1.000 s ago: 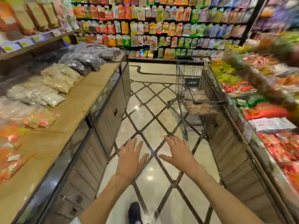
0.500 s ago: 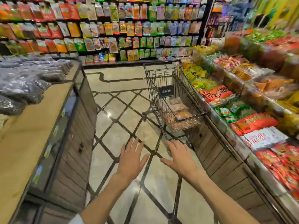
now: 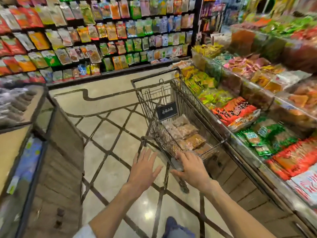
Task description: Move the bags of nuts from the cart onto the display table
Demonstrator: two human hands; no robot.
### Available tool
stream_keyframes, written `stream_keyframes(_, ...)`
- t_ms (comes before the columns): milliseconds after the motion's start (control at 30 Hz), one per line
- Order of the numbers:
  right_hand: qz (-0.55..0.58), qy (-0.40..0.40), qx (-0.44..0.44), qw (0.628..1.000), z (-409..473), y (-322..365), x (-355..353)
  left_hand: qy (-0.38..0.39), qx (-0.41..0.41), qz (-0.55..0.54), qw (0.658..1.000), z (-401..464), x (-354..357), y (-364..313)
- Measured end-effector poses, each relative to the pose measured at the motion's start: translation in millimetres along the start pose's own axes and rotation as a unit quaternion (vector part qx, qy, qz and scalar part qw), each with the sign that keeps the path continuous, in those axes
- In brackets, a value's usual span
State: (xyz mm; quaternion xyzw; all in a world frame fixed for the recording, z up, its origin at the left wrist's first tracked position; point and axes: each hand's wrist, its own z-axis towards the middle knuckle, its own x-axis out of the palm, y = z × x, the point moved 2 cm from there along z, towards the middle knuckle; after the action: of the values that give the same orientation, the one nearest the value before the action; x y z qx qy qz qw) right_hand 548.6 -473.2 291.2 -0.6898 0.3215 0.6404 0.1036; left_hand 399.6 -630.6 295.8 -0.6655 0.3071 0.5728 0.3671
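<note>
1. Both hands have closed in on the cart since a moment ago: the right hand (image 3: pixel 190 166), fingers straight and spread, now reaches the near rim of the dark wire shopping cart (image 3: pixel 180 107), where before it hung short of it over the floor.
2. That hand has hold of nothing yet; whether its fingertips actually touch the wire or a bag I cannot tell, the edge there is smeared.
3. Beside it, the left hand (image 3: pixel 144 169) is flat and empty, palm down over the tiled floor, just left of the cart's corner.
4. With the reach this far along, I judge the pick-up is about to start; no bag has been lifted in this pass.
5. Clear plastic bags of brown and tan nuts (image 3: pixel 186 134) lie flat in the cart's basket, overlapping one another, the nearest just ahead of the right hand. They look soft and slack, likely to sag when raised.
6. Well apart to the left stands the long wooden display table (image 3: pixel 10 152) with a glass front, its near top bare wood and grey-dark bags (image 3: pixel 12 103) heaped at its far end.
7. Packed snack bins (image 3: pixel 240 109) run along the cart's right side.
</note>
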Motion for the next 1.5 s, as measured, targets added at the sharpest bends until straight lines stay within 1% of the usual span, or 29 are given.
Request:
stream_keyframes(167, 0.003, -0.004, 0.036, 0.999, 99, -20, -28, 0.020, 0.037, -0.011, 0.999, 120, -11, 13)
stream_keyframes(300, 0.020, -0.010, 0.077, 0.997, 170, -41, -35, 0.038, 0.070, -0.022, 0.997, 211, -11, 21)
stream_keyframes(500, 0.052, -0.005, 0.138, 0.989, 279, -72, -30, 0.076, 0.156, -0.007, 0.985, 358, 4, 43)
stream_keyframes(600, 0.076, -0.001, 0.190, 0.979, 334, -85, -22, 0.101, 0.209, 0.012, 0.973, 435, 15, 60)
stream_keyframes(700, 0.114, 0.016, 0.247, 0.962, 380, -94, -13, 0.140, 0.242, 0.037, 0.959, 504, 33, 75)
stream_keyframes(800, 0.142, 0.008, 0.296, 0.945, 417, -103, -5, 0.173, 0.274, 0.048, 0.945, 562, 50, 80)
stream_keyframes(900, 0.159, 0.026, 0.341, 0.926, 448, -118, 4, 0.236, 0.281, 0.054, 0.929, 611, 76, 80)
stream_keyframes(1033, 0.162, 0.036, 0.389, 0.906, 484, -149, 30, 0.278, 0.288, 0.061, 0.915, 663, 115, 70)
stream_keyframes(1267, 0.211, 0.047, 0.450, 0.866, 529, -205, 109, 0.323, 0.263, 0.064, 0.907, 729, 217, 42)
stream_keyframes(1333, 0.235, 0.038, 0.468, 0.851, 537, -217, 124, 0.321, 0.260, 0.060, 0.909, 743, 252, 33)
stream_keyframes(1400, 0.265, 0.028, 0.475, 0.838, 542, -226, 139, 0.333, 0.238, 0.050, 0.911, 757, 283, 21)
stream_keyframes(1500, 0.281, 0.034, 0.480, 0.830, 545, -240, 165, 0.326, 0.202, 0.054, 0.922, 776, 319, 5)
